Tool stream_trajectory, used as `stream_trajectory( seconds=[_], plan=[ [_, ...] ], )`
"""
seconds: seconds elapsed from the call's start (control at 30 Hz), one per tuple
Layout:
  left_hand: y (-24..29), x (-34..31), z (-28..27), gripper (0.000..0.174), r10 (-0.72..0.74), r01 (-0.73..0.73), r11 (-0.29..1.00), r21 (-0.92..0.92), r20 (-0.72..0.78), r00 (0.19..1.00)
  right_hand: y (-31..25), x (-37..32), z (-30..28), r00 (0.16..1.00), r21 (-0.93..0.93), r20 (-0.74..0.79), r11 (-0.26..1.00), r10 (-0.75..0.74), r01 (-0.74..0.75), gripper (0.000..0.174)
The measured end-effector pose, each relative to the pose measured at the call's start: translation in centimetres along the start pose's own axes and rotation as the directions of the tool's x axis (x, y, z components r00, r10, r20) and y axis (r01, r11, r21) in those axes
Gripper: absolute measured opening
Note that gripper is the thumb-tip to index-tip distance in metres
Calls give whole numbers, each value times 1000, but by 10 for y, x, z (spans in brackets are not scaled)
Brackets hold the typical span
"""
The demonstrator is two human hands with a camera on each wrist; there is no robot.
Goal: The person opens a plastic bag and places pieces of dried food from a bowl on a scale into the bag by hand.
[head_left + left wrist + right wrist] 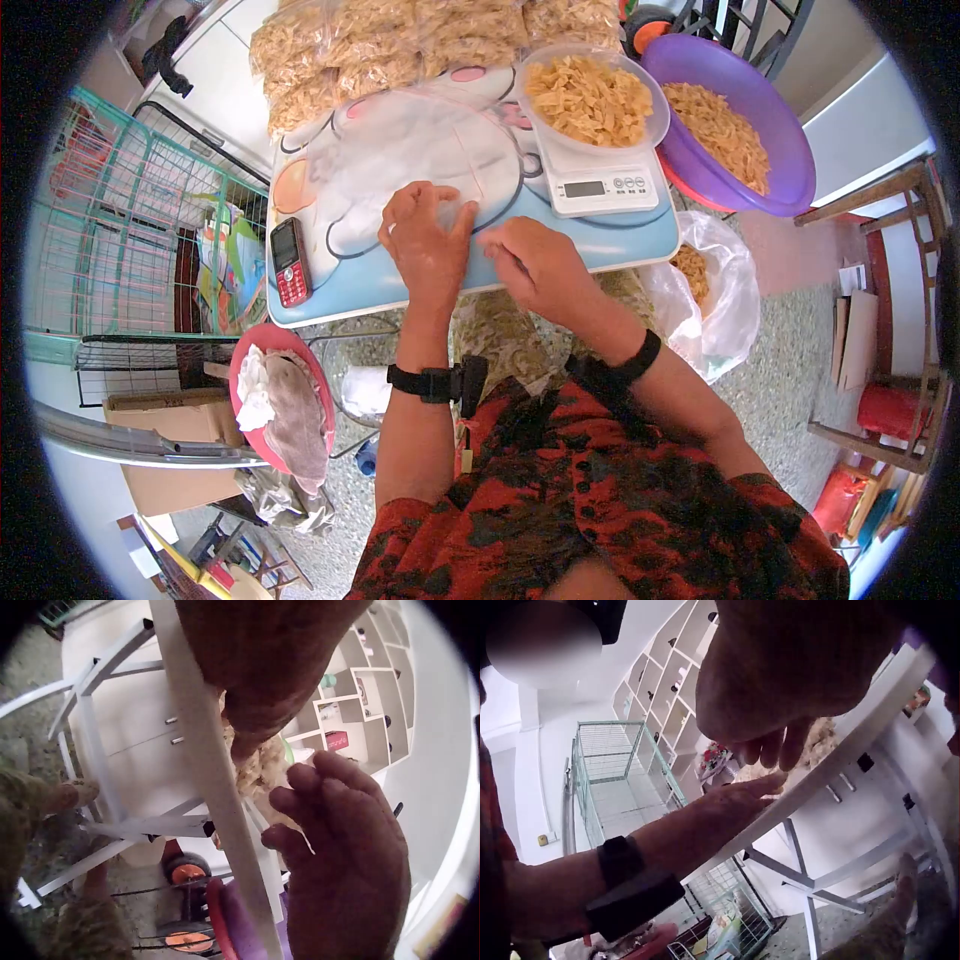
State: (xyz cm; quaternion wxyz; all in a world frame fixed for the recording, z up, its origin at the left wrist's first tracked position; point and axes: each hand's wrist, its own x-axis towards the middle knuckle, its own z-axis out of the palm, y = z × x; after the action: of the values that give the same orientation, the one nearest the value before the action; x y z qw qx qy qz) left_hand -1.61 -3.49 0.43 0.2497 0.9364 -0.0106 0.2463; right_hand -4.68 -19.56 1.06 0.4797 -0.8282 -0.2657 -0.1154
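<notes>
Over the near part of the table, my left hand has its fingers spread and loosely bent, thumb apart from them. In the left wrist view the same hand shows nothing between its fingers. A clear plastic bag with a thin reddish line lies flat just beyond it. My right hand is beside the left near the table's front edge, fingers bent inward, index finger toward the left thumb. Whether its fingertips pinch something I cannot tell. In the right wrist view its fingers hang downward close to the left hand.
A tub of dried yellowish pieces sits on a white kitchen scale. Filled bags line the back. A red phone lies left. A purple basin and an open white sack stand right, a red basin lower left.
</notes>
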Motion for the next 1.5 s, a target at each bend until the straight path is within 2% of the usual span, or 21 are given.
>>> stream_trajectory(
  seconds=[0.03, 0.1, 0.2, 0.23, 0.33, 0.43, 0.53, 0.63, 0.7, 0.8, 0.9, 1.03, 1.1, 1.23, 1.33, 1.43, 1.5],
  plan=[
    [-1, 0, 0, 26, -10, 10, 1000, 12, 31, 999, 3, 4, 4, 1000, -30, -21, 999, -21, 21, 17],
    [-4, 0, 3, 21, -11, 11, 1000, -19, -2, 1000, 7, 8, 8, 996, -92, -60, 994, -61, 55, 12],
    [-9, 1, 6, 17, -42, 37, 994, -104, -43, 998, 7, 7, 8, 997, -125, -53, 990, -65, 58, 13],
    [-10, 2, 6, 16, -58, 49, 989, -139, -57, 997, 7, 7, 8, 998, -76, -66, 997, -17, 12, 15],
    [-6, 2, -2, 21, -311, 278, 854, -439, -4, 950, 4, 6, 7, 989, 58, -102, 993, 111, -106, 20],
    [3, 1, -12, 24, -367, 279, 761, -585, -34, 930, -2, 8, 4, 976, 126, -134, 979, 174, -158, 20],
    [3, -1, -10, 24, -331, 214, 786, -581, -104, 938, -4, 9, 1, 978, 127, -127, 980, 167, -151, 19],
    [4, -5, -9, 23, -161, 33, 873, -487, -225, 961, -4, 9, -2, 983, 123, -112, 984, 143, -129, 19],
    [10, -10, -11, 21, -125, 1, 884, -468, -233, 964, -1, 9, -4, 985, 127, -114, 985, 128, -114, 21],
    [17, -21, -21, 16, -11, -87, 903, -421, -225, 974, 5, 7, -5, 961, 422, -45, 877, 272, -229, 28],
    [19, -34, -23, 11, 124, -190, 909, -372, -192, 973, 6, 7, -5, 952, 551, -45, 803, 303, -229, 33],
    [23, -46, -26, 6, 226, -261, 895, -363, -136, 965, 5, 8, -9, 938, 483, -3, 822, 347, -302, 30],
    [21, -47, -23, 7, 241, -269, 893, -361, -122, 963, 4, 11, -6, 917, 471, 19, 806, 398, -359, 28],
    [20, -44, -23, 8, 259, -276, 911, -307, -93, 961, 9, 11, 1, 915, 496, -50, 805, 400, -325, 23],
    [22, -44, -24, 11, 94, -74, 908, -412, 28, 995, 13, 9, 2, 918, 476, -48, 817, 394, -326, 21],
    [21, -45, -20, 14, -39, 67, 857, -511, 64, 997, 11, 13, -1, 915, 472, -52, 817, 401, -331, 18],
    [18, -47, -18, 14, -39, 76, 862, -500, 86, 996, 5, 16, -5, 901, 514, -37, 781, 433, -355, 18]
  ],
)
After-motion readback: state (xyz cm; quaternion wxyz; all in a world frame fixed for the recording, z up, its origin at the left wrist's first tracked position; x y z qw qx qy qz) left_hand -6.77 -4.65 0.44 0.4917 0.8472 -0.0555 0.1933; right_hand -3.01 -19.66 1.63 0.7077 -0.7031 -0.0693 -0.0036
